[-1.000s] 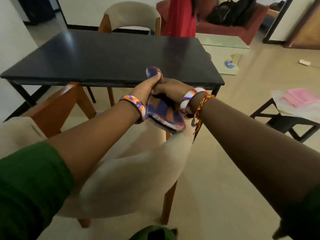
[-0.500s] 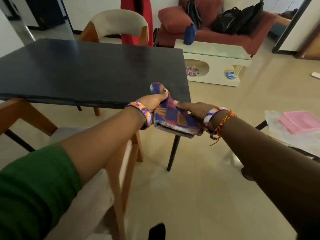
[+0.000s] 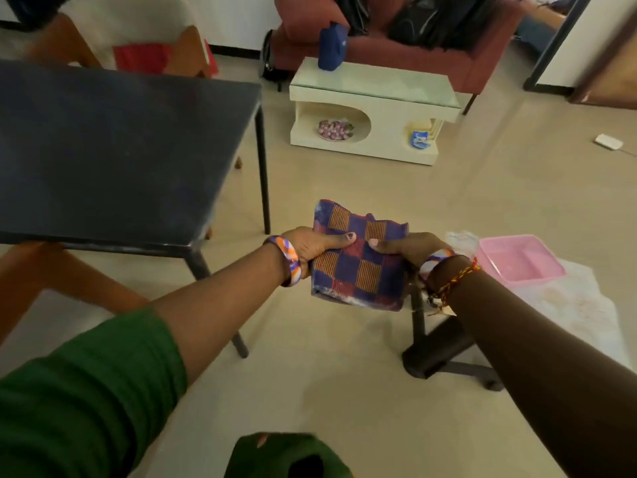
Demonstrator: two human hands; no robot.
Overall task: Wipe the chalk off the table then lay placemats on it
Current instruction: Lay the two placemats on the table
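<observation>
A folded checked cloth [image 3: 358,267] in blue and orange hangs in the air between my hands, right of the black table [image 3: 113,150]. My left hand [image 3: 312,248] grips its left edge with the thumb on top. On the right edge my right hand [image 3: 408,250] does the same. The cloth is over the floor, beyond the table's right corner and apart from it. White smears show on the cloth's lower edge. No chalk marks are plain on the dark table top.
A low black stool [image 3: 444,346] at my right carries a white sheet [image 3: 582,305] and a pink tray [image 3: 520,258]. A white coffee table [image 3: 375,108] and red sofa [image 3: 406,46] stand beyond. Wooden chairs [image 3: 62,270] flank the black table.
My view and both hands have swung right, away from the table. The cloth, bunched between my hands before, is now spread flatter and held by both edges over the floor.
</observation>
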